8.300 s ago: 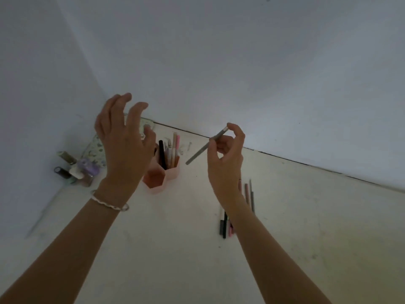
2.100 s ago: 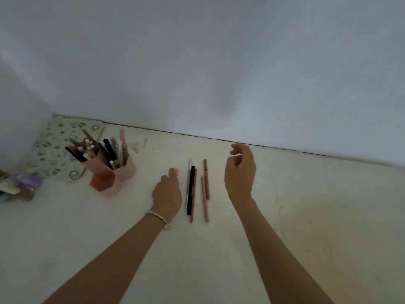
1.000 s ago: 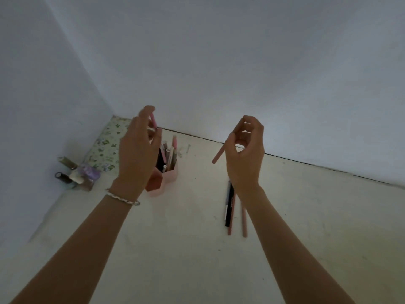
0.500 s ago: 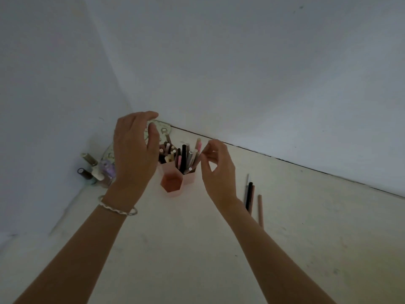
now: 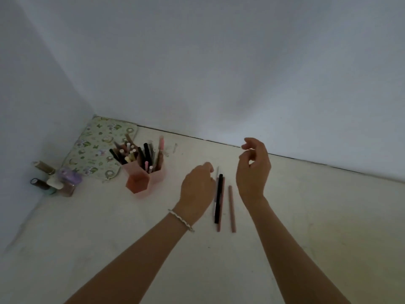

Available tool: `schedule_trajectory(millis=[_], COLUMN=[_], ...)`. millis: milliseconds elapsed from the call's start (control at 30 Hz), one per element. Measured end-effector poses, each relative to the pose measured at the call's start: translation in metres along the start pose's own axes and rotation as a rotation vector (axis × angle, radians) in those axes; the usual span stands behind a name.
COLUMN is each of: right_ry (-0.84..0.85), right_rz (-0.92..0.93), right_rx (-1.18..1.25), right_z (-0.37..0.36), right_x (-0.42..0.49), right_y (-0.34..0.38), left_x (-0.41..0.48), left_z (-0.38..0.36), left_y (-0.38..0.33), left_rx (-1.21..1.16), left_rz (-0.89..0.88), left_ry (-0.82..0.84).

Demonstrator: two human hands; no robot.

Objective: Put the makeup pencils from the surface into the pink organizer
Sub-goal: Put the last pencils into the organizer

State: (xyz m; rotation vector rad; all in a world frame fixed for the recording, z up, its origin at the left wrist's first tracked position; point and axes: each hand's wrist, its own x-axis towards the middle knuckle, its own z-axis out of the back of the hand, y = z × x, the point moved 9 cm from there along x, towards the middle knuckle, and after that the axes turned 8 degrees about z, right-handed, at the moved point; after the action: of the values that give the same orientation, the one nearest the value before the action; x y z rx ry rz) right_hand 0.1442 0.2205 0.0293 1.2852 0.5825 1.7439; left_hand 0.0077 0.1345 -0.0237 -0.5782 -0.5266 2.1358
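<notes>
The pink organizer, made of hexagonal cups, stands at the left and holds several pencils upright. On the pale surface lie a black pencil, a brown pencil to its right, a second brown one under the black one, and a thin pale one. My left hand rests low beside these pencils, fingers curled at their left edge; whether it grips one is hidden. Above and to their right hovers my right hand, holding nothing, fingers loosely apart.
A floral pouch lies in the back left corner. Small bottles and jars cluster against the left wall. White walls close the space at the back and left.
Both hands have left the organizer and come down to the loose pencils. The pencil my right hand carried a second ago now stands in the organizer. The camera has tilted down and right.
</notes>
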Motion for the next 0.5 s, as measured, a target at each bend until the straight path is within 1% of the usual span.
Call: schedule_trajectory(millis=[33, 67, 133, 233, 333, 500], right_ry=[0.002, -0.011, -0.003, 0.012, 0.034, 0.11], right_rz=[-0.024, -0.042, -0.069, -0.132, -0.178, -0.21], right_rx=[0.0, -0.031, -0.041, -0.061, -0.071, -0.072], right_z=[0.001, 0.024, 0.035, 0.058, 0.068, 0.061], right_x=[-0.001, 0.001, -0.004, -0.013, -0.026, -0.041], right_y=[-0.004, -0.018, -0.028, -0.053, -0.07, -0.079], left_x=[0.002, 0.001, 0.001, 0.0, 0.001, 0.008], left_z=[-0.012, -0.036, -0.053, -0.075, -0.081, -0.087], left_y=[0.013, 0.003, 0.013, 0.014, 0.014, 0.021], left_rx=[0.027, 0.059, 0.091, 0.113, 0.093, -0.05], left_rz=[0.059, 0.082, 0.144, 0.19, 0.248, 0.347], left_ry=[0.042, 0.094, 0.136, 0.137, 0.101, 0.122])
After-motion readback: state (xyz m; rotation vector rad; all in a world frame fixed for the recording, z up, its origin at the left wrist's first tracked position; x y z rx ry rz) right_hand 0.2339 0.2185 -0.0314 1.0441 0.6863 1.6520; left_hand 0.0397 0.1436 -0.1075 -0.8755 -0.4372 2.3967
